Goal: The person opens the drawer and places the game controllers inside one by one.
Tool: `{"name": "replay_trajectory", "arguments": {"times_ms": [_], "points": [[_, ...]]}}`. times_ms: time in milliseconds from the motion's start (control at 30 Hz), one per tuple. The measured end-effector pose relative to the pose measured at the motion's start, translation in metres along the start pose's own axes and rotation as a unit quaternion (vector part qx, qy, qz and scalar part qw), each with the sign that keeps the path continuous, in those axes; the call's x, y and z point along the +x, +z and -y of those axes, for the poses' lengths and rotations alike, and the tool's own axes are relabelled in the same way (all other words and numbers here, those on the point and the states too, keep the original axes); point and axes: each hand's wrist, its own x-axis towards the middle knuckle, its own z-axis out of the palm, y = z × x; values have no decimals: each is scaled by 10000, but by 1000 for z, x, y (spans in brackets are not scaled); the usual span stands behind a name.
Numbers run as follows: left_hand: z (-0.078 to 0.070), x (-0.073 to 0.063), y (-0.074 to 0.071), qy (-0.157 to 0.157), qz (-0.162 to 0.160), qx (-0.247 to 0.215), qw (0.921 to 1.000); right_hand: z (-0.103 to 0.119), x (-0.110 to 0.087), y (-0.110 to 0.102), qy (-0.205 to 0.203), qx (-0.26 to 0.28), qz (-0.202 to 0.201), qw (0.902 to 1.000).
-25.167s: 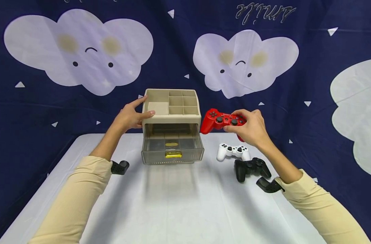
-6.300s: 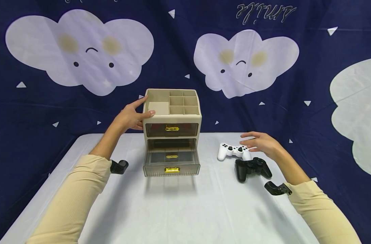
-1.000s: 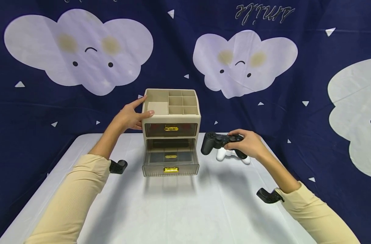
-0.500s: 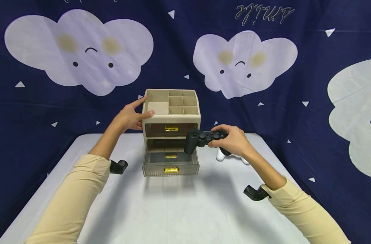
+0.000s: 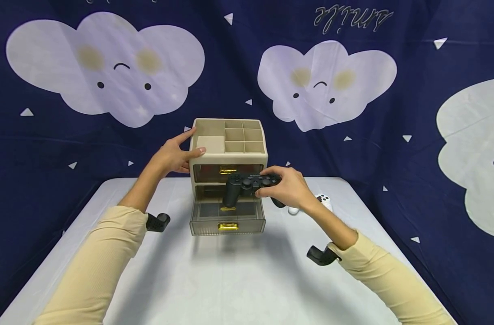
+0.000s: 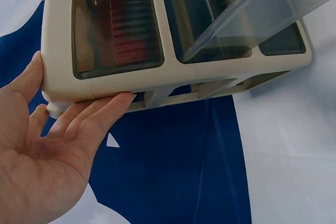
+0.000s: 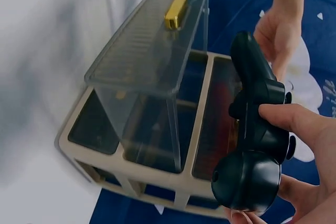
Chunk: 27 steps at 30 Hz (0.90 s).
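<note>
My right hand [image 5: 291, 187] grips a black game controller [image 5: 232, 192] by its right side, fingers on top and thumb toward me. The controller hangs over the pulled-out clear middle drawer [image 5: 206, 228] of a beige desktop drawer organizer [image 5: 230, 158]. Spread along the organizer's upper left side, my left hand [image 5: 169, 155] has its thumb on the top front edge. In the left wrist view its fingers lie nearly straight against the side wall. Something red [image 6: 131, 30] shows through the closed top drawer's smoky front [image 6: 94, 35].
A white game controller [image 5: 326, 201] lies on the white table [image 5: 230, 280], partly hidden behind my right forearm. Divided compartments [image 5: 243, 135] top the organizer. A dark blue curtain [image 5: 230, 58] with clouds hangs behind. Black wrist cameras [image 5: 323, 256] sit on both forearms.
Earlier the right hand held a red controller by the open top drawer; that drawer later closed and the middle one opened. In the last second the black controller moved left over the middle drawer.
</note>
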Motion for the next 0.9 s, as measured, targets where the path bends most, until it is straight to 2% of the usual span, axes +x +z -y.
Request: {"name": "replay_trajectory", "arguments": {"times_ms": [500,900], "points": [[0,0,1,-11,54,-115,9999,16,9,33,-274,65,-93,9996],[-1,0,0,-27,83,-136,9999,14,11,53,-126,-68,-86,9999]]}}
